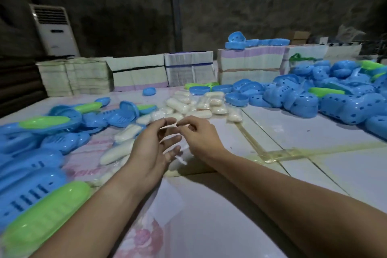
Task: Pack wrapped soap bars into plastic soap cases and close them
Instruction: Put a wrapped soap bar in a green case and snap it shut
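My left hand (155, 148) and my right hand (199, 138) meet above the middle of the table, fingertips almost touching. Between them they pinch a thin pale strip of clear plastic film (172, 125), and a white wisp of it (181, 160) hangs below my left fingers. A pile of wrapped white soap bars (194, 104) lies just beyond the hands. More wrapped bars (117, 153) lie to the left of my left wrist. Blue soap case halves (343, 107) are heaped at the right. Blue and green case parts (41, 174) lie at the left.
Bundled stacks of flat cartons (188, 71) line the table's far edge, with blue case parts (255, 43) on top of one. A white standing air conditioner (54, 29) is at the back left. Yellowed tape seams (272, 155) cross the tabletop.
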Motion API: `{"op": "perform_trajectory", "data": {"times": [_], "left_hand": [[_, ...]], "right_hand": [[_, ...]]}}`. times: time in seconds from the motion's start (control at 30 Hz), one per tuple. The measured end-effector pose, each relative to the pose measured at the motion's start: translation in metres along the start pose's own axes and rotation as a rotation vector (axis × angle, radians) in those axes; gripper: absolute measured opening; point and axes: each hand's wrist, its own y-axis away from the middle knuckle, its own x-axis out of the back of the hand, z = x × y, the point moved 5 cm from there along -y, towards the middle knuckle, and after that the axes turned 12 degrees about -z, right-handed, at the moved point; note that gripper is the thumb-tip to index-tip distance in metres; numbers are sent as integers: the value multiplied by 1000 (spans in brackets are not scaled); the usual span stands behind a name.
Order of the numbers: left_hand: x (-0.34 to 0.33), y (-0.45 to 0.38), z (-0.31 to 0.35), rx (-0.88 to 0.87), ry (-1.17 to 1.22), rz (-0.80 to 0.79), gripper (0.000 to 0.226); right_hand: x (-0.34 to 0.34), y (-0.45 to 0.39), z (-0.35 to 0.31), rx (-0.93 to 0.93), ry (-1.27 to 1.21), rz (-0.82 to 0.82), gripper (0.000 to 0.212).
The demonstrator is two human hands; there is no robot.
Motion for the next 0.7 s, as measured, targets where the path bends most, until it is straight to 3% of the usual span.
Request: {"op": "perform_trajectory", "data": {"times": [0.27, 0.47, 0.7], "left_hand": [[13, -8, 30, -177, -360, 95, 33], [58, -44, 62, -189, -780, 239, 27], [143, -67, 84, 7, -1393, 479, 28]], "right_hand": [[5, 6, 0, 93, 44, -28, 12], [0, 10, -7, 163, 150, -67, 13], [-9, 16, -16, 253, 242, -120, 19]]}}
